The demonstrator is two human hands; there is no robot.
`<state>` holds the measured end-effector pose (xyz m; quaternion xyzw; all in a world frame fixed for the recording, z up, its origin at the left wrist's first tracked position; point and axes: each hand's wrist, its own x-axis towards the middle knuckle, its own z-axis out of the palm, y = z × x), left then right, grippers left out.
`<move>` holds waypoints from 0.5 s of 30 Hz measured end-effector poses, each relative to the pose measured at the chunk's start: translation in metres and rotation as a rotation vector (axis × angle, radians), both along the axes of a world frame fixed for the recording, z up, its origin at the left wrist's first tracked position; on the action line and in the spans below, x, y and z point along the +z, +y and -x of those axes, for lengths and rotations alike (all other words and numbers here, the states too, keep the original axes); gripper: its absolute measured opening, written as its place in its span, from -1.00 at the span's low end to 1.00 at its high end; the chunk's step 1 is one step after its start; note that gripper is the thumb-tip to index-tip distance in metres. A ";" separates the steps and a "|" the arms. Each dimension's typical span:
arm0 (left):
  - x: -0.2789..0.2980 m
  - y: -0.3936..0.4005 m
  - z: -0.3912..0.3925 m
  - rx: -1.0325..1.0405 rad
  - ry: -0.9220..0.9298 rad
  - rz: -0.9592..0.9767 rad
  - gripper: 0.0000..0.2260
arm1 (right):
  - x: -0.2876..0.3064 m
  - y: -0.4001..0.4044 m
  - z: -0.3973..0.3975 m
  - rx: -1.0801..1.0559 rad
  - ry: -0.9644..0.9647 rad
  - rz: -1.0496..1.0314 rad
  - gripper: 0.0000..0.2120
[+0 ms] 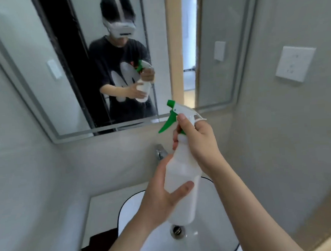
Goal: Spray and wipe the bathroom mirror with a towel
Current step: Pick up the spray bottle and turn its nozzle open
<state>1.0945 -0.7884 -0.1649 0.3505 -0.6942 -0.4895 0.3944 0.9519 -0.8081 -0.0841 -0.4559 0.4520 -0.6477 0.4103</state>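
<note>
Over the sink (214, 236), I've got the bottle (183, 182) up in both hands, tilted, nozzle aimed up and left toward the mirror (43, 74). My right hand (198, 141) is wrapped around the neck just under the green trigger (167, 123), fingers curled around the front. My left hand (160, 198) grips the lower body, thumb pressed across the white plastic. The bottle sits right above the drain (177, 230), with the faucet (161, 151) just behind it. The mirror hangs on the wall above the sink, near the nozzle but not touching. There's an outlet (294, 64) on the right wall. Can't see a towel anywhere from here.
</note>
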 end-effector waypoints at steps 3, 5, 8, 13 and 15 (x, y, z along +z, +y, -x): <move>0.010 -0.024 -0.010 0.094 0.007 0.027 -0.58 | 0.004 -0.016 0.000 0.017 0.048 -0.009 -0.46; 0.027 -0.038 -0.013 0.258 0.061 0.084 -0.70 | 0.007 -0.023 0.003 0.047 0.084 -0.018 -0.41; 0.057 -0.057 -0.013 0.438 0.213 0.166 -0.68 | 0.011 -0.032 0.010 0.102 0.137 -0.025 -0.41; 0.116 -0.064 0.009 0.392 0.311 0.234 -0.78 | 0.016 -0.037 0.027 0.189 0.189 -0.014 -0.45; 0.128 -0.062 0.024 0.332 0.305 0.212 -0.80 | 0.018 -0.036 0.033 0.227 0.178 -0.002 -0.48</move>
